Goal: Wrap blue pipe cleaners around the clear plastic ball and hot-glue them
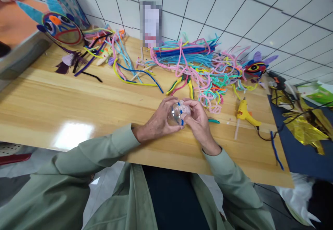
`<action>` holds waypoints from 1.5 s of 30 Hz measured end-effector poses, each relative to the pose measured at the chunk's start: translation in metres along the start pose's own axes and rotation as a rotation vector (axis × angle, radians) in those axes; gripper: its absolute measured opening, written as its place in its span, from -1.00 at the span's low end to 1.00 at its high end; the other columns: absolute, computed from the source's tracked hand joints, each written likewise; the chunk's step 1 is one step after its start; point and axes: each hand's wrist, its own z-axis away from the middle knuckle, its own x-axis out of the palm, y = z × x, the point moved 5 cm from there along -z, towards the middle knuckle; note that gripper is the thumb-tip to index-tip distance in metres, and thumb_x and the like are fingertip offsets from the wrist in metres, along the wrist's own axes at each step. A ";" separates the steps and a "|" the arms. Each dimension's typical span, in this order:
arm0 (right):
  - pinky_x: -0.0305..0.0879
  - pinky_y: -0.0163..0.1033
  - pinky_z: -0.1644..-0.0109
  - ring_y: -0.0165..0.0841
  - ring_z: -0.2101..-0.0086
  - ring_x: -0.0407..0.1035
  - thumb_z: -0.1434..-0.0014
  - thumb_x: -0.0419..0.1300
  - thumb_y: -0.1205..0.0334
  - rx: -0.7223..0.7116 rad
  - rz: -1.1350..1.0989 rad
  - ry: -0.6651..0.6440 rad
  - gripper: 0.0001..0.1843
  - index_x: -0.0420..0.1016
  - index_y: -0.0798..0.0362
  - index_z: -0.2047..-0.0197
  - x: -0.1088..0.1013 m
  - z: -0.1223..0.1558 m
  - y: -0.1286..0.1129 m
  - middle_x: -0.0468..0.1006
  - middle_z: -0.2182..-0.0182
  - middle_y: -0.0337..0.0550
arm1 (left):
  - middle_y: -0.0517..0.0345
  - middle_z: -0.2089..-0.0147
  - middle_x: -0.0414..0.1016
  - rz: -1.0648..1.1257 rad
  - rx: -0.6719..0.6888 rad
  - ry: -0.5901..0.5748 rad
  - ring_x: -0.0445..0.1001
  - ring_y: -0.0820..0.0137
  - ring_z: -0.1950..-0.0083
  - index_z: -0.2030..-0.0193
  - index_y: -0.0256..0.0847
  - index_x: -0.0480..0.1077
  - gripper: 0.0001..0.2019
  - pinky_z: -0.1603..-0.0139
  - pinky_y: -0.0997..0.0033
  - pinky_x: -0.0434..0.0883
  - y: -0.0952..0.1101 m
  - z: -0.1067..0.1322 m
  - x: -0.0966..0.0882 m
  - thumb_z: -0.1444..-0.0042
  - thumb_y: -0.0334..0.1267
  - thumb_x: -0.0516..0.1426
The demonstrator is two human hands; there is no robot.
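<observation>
Between both hands, just above the wooden table, is a small clear plastic ball [174, 113] with strips of blue pipe cleaner on it. My left hand [161, 118] curls round its left side, thumb below and fingers above. On the right, my right hand [197, 119] is closed on the ball's other side, its thumb pressing near a blue strip. Part of the ball is hidden by the fingers. Beyond the hands lie yellow-handled pliers [191, 88], and a short teal piece [213, 121] is beside my right hand.
Bundled and loose pipe cleaners [189, 58] line the tiled wall. A yellow glue gun [246, 113] with a cord lies at right, near a blue pipe cleaner [275, 150] and gold foil [304, 122]. Decorated face-like figures stand at far left [61, 28] and right [256, 67].
</observation>
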 end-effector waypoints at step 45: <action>0.51 0.34 -0.30 0.10 -0.22 0.51 -0.44 0.26 -0.23 -0.396 0.416 0.163 -0.33 0.42 -0.16 -0.49 -0.019 0.022 -0.008 0.60 -0.24 0.08 | 0.11 -0.17 0.64 0.992 -0.801 0.274 0.63 0.19 -0.22 -0.11 -0.06 0.42 -0.47 -0.24 0.17 0.58 -0.023 -0.011 -0.006 -0.11 0.06 0.47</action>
